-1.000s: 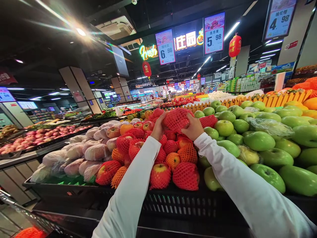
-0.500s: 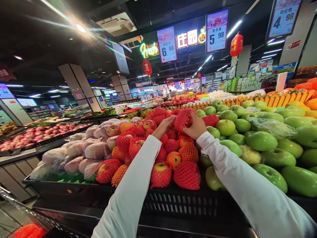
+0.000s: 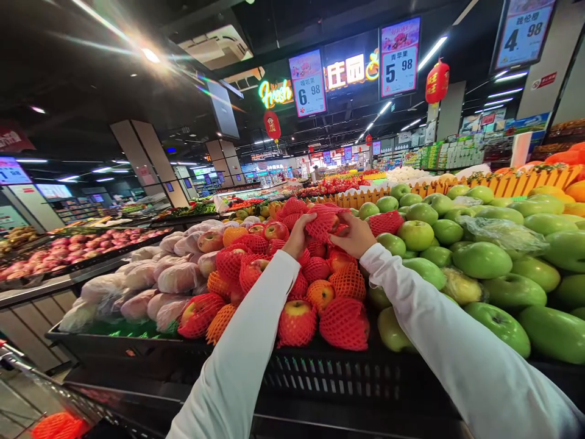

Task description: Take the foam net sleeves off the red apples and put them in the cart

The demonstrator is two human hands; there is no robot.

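Between my two hands is an apple in a red foam net (image 3: 321, 222), held above the middle of the apple pile. My left hand (image 3: 299, 236) grips its left side, with the thumb and fingers closed on the net. My right hand (image 3: 355, 235) pinches its right side, and some of those fingertips are hidden behind the fruit. Below lie more apples in red and orange foam nets, such as a red-netted apple (image 3: 297, 322) at the front and an orange-netted apple (image 3: 321, 295). Another red-netted apple (image 3: 386, 223) rests just right of my right hand.
Green apples (image 3: 483, 261) fill the right side. Plastic-wrapped fruit (image 3: 176, 277) is stacked on the left. A black crate edge (image 3: 329, 375) runs along the front. Part of a shopping cart (image 3: 43, 381) stands at lower left. Price screens (image 3: 308, 82) hang overhead.
The red-netted apple has moved slightly left, toward my left hand, which now grips it. My right hand has shifted a little left with it and its fingers have changed position.
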